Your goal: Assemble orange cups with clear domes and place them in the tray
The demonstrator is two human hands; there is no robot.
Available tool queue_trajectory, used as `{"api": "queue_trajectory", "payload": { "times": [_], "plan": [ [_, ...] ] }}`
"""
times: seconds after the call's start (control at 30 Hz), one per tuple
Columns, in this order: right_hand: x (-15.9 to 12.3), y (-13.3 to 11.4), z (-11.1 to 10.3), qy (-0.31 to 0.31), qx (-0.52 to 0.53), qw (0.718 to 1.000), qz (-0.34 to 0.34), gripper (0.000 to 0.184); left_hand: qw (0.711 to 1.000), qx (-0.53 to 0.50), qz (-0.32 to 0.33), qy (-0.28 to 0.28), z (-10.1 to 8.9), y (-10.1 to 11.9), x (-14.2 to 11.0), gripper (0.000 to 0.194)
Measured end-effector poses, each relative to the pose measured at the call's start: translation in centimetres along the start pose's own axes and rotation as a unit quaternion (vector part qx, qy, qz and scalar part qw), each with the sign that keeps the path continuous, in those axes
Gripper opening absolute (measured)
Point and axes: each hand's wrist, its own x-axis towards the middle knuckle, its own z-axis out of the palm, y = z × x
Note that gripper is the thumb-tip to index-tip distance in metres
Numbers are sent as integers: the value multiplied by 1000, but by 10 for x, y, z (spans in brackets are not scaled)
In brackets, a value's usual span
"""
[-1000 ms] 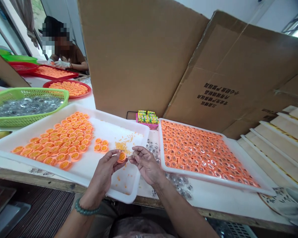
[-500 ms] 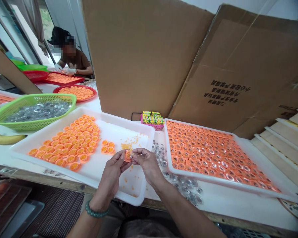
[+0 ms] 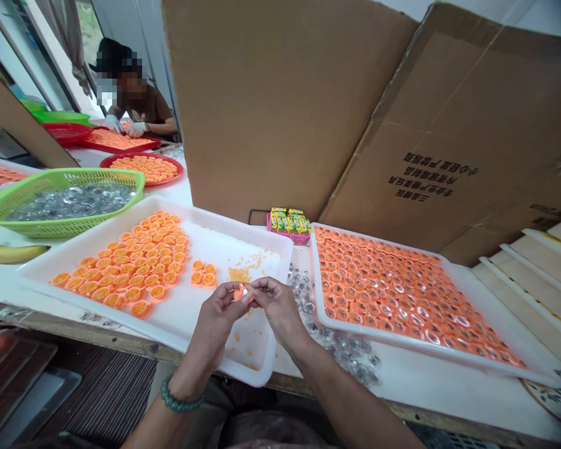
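My left hand (image 3: 214, 319) and my right hand (image 3: 275, 305) meet over the near right corner of a white tray (image 3: 201, 340). Both pinch one small orange cup (image 3: 239, 292) between their fingertips. In that tray lie rows of orange cups with yellow filling (image 3: 131, 265), a small group of three or so (image 3: 203, 274) apart from them, and loose yellow crumbs (image 3: 239, 273). To the right a second white tray (image 3: 449, 358) is packed with orange cups under clear lids (image 3: 393, 293). Clear lids (image 3: 346, 349) lie loose on the table between and below the trays.
A green basket of clear lids (image 3: 60, 202) and a banana (image 3: 9, 251) are at the left. Cardboard sheets (image 3: 280, 100) stand behind the trays, with a small pink basket of yellow packets (image 3: 288, 224) before them. Another person (image 3: 135, 106) works at red trays far left. Stacked white trays (image 3: 533, 268) lie right.
My right hand has closed onto the orange cup held by my left hand, and both hands have risen slightly over the tray corner. The view has shifted a little to the left.
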Motion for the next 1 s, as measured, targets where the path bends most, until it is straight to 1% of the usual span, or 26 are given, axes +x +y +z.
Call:
{"api": "queue_trajectory", "payload": {
  "times": [0.07, 0.2, 0.3, 0.4, 0.43, 0.5, 0.57, 0.67, 0.77, 0.83, 0.87, 0.9, 0.93, 0.97, 1.0],
  "plan": [
    [-2, 1, 2, -2, -1, 1000, -4, 7, 1000, 3, 9, 5, 0, -1, 0, 33],
    [-4, 3, 3, -20, -14, 1000, -19, 7, 1000, -2, 19, 18, -2, -3, 2, 31],
    [-4, 3, -2, -26, -47, 998, -26, 12, 1000, 3, 24, 17, -2, -2, 1, 31],
    [-3, -4, -10, -35, -130, 990, -34, 27, 1000, 3, 18, 11, -2, 2, -2, 44],
    [-3, -7, -12, -52, -158, 985, -35, 28, 1000, 3, 11, 7, -1, 4, -3, 51],
    [-5, -15, -17, -93, -198, 975, -37, 24, 1000, 12, -10, 3, 1, 7, -5, 62],
    [-9, -20, -21, -107, -217, 970, -41, 22, 999, 30, -36, 4, 5, 10, -6, 69],
    [-16, -24, -25, -85, -203, 974, -43, 25, 996, 63, -55, 11, 12, 11, -7, 75],
    [-19, -24, -32, -72, -134, 988, -38, 27, 992, 115, -59, 14, 15, 8, -7, 76],
    [-9, -26, -45, -41, -92, 994, -42, 28, 987, 146, -64, 12, 13, 5, -6, 74],
    [1, -28, -56, 0, -89, 995, -45, 28, 985, 156, -67, 11, 11, 4, -5, 74],
    [13, -30, -68, 55, -96, 993, -47, 29, 984, 161, -69, 12, 8, 3, -4, 73],
    [28, -33, -84, 124, -111, 985, -49, 29, 984, 162, -72, 12, 5, 2, -2, 74],
    [44, -36, -102, 207, -144, 967, -48, 27, 984, 162, -75, 14, 3, 1, -1, 75],
    [61, -40, -121, 259, -161, 951, -49, 25, 984, 162, -79, 16, 0, 0, 1, 76]
  ]
}}
